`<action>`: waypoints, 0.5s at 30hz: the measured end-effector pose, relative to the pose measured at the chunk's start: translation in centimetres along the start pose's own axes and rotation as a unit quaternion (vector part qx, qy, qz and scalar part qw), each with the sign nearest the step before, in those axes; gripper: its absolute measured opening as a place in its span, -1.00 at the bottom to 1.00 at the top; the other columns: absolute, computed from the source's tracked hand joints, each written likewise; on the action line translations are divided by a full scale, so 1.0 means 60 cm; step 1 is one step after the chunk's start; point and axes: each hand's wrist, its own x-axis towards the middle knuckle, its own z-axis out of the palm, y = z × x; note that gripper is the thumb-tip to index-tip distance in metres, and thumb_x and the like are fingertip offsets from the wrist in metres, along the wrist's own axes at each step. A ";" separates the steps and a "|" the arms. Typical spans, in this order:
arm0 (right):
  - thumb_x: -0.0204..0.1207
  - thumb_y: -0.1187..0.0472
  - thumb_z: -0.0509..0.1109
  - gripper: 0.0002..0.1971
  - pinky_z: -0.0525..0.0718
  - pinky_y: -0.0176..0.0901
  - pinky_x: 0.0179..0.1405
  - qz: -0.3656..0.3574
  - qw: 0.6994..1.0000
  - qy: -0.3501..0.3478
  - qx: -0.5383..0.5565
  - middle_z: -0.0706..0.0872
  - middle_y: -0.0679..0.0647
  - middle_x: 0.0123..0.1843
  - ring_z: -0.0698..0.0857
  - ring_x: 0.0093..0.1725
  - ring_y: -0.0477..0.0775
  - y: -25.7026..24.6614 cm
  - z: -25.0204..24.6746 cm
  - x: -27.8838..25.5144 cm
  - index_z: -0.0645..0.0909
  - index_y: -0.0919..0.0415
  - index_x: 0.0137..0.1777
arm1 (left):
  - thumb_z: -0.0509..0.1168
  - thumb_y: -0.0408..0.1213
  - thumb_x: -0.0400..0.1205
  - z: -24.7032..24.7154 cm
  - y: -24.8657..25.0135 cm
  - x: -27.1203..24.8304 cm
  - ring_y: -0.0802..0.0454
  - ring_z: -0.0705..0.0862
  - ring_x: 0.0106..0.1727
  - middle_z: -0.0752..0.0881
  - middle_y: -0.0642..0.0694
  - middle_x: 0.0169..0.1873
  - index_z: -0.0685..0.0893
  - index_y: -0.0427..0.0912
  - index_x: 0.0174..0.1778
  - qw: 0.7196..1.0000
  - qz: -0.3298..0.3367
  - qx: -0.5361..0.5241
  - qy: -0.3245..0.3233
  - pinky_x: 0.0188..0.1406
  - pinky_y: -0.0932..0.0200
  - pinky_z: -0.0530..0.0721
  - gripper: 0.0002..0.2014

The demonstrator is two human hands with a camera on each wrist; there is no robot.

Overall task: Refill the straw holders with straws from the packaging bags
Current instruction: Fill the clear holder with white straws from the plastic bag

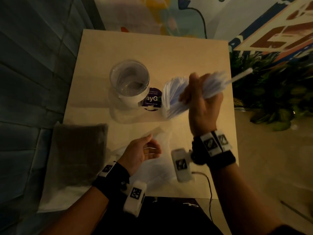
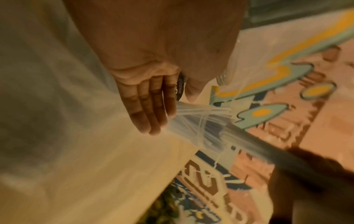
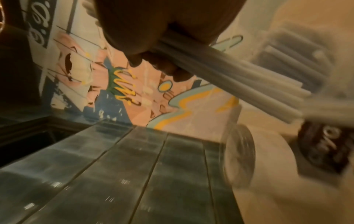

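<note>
A clear glass straw holder (image 1: 129, 82) stands on the beige table (image 1: 152, 51) with only its bare bottom showing through the mouth; it shows blurred in the right wrist view (image 3: 239, 154). My right hand (image 1: 189, 87) grips a thick bundle of white straws (image 1: 174, 97) just right of the holder, lifted off the table and slanted, its lower ends fanned toward the holder. One straw (image 1: 240, 77) sticks out far right. My left hand (image 1: 152, 145) lies relaxed, fingers loose and holding nothing, over a clear packaging bag (image 1: 157, 173). The left wrist view shows its straight fingers (image 2: 151, 109) near the straw ends (image 2: 201, 125).
A purple round sticker (image 1: 151, 99) lies on the table between holder and straws. A dark grey bag or cloth (image 1: 79, 153) lies at the table's left front corner. A padded bench (image 1: 25, 82) runs along the left, plants (image 1: 271, 99) stand right, and a cable (image 1: 210, 192) hangs at the front edge.
</note>
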 end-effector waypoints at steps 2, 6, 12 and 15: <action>0.70 0.27 0.31 -0.76 0.62 0.05 -0.42 0.000 0.999 0.039 0.002 0.58 0.10 -0.47 0.58 -0.49 0.19 0.022 0.000 0.040 0.49 0.12 -0.24 | 0.23 -0.14 0.74 -0.011 -0.003 0.000 -0.18 0.75 -0.13 0.77 -0.28 -0.21 0.68 -0.31 -0.16 0.998 0.021 0.047 0.024 0.00 -0.08 0.71 -0.68; 0.65 0.24 0.40 -0.76 0.66 -0.08 -0.38 0.025 0.998 0.031 -0.044 0.61 0.15 -0.44 0.61 -0.47 0.07 0.078 0.011 0.076 0.53 0.16 -0.27 | 0.26 -0.17 0.72 -0.029 -0.021 0.001 -0.15 0.74 -0.16 0.76 -0.28 -0.24 0.70 -0.31 -0.16 0.995 0.041 0.079 0.047 -0.09 0.01 0.71 -0.71; 0.57 0.12 0.49 -0.73 0.73 -0.22 -0.10 0.010 0.990 -0.001 -0.137 0.73 0.18 -0.10 0.75 -0.13 0.04 0.094 -0.014 0.074 0.59 0.34 0.03 | 0.28 -0.23 0.72 -0.034 -0.020 0.010 -0.13 0.72 -0.16 0.75 -0.26 -0.26 0.68 -0.37 -0.15 0.984 0.085 0.142 0.068 -0.10 0.04 0.73 -0.74; 0.57 0.04 0.48 -0.64 0.72 -0.21 0.08 -0.017 0.989 0.024 -0.146 0.72 0.14 0.09 0.74 0.09 -0.03 0.081 -0.065 0.066 0.57 0.30 0.18 | 0.42 -0.02 0.61 -0.026 0.006 0.036 -0.07 0.74 -0.12 0.79 -0.17 -0.19 0.69 -0.31 -0.09 0.968 0.137 0.192 0.088 0.06 -0.09 0.73 -0.65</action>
